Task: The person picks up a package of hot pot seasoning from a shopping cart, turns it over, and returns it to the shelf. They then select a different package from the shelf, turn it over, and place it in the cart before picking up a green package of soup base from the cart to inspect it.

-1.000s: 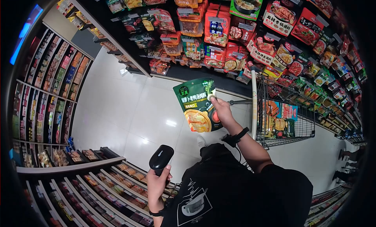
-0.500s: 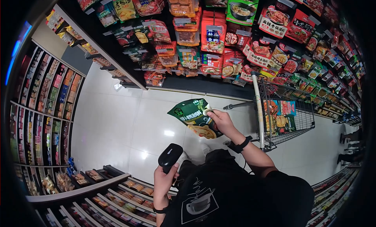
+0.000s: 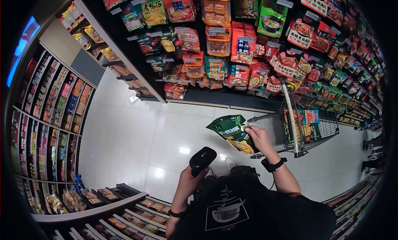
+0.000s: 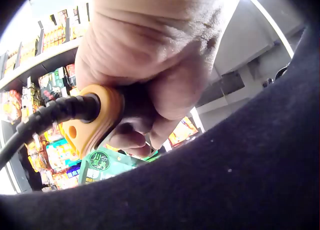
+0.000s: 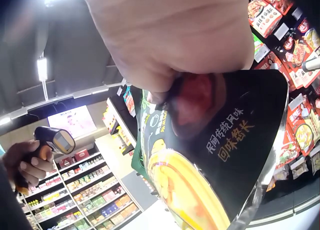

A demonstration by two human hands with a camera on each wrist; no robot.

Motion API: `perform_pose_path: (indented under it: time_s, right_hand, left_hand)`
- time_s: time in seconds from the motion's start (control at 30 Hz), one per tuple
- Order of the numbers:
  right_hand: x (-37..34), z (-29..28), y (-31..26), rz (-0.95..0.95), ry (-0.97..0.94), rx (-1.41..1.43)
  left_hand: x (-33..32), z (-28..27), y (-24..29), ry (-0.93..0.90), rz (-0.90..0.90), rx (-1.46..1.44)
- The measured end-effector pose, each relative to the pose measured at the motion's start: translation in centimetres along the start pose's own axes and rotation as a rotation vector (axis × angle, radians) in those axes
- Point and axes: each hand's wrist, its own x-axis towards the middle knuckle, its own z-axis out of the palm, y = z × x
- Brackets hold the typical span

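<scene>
In the head view my left hand grips a black barcode scanner by its handle. The scanner's yellow-orange handle end and its coiled cord show in the left wrist view. My right hand pinches a dark green soup seasoning pouch at its right edge, thumb on the printed front. Tilted and slightly bent, the pouch hangs to the right of the scanner, apart from it. Seen from the right wrist, the scanner's window faces toward the pouch.
A wire shopping cart with several packets in it stands at my right, its pale handle nearest me. Ahead, a dark rack is hung with seasoning pouches. Shelves run along the left, and low shelving is close behind me.
The pouch has tipped from facing up to a slanted, bent pose and sits lower. Both hands and the cart appear farther right in the head view. Each hand keeps its hold.
</scene>
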Motion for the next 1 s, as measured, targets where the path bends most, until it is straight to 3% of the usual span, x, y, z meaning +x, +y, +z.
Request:
perform_pose_path:
  time_s: [0.1,0.23,0.3,0.4,0.5,0.73,0.83,1.0]
  right_hand:
    - [0.1,1.8,-0.5,0.010,0.059,0.051]
    - [0.6,2.6,-5.8,0.370,0.044,0.461]
    - [1.9,5.4,-1.6,0.230,0.170,0.524]
    - [1.6,5.1,-6.1,0.348,0.139,0.764]
    - [1.8,6.2,-5.5,0.351,0.168,0.858]
    - [0.5,5.3,-9.2,0.379,0.206,0.855]
    - [0.6,6.0,-8.0,0.306,0.235,0.857]
    - [0.1,6.2,-9.2,0.338,0.208,0.862]
  left_hand:
    - [0.4,-2.0,-0.6,0.008,0.006,0.024]
    - [0.4,-5.3,-1.2,0.025,-0.018,0.077]
    - [0.5,-6.6,-1.5,0.026,-0.041,0.072]
    - [0.6,-8.3,-2.6,0.010,-0.052,0.045]
    - [1.2,-9.4,-3.2,-0.020,-0.017,0.022]
    - [1.9,-10.7,-3.4,-0.055,-0.008,0.034]
    - [1.7,-11.0,-3.3,-0.062,0.015,0.037]
    - [1.6,-11.9,-3.7,-0.054,-0.043,0.024]
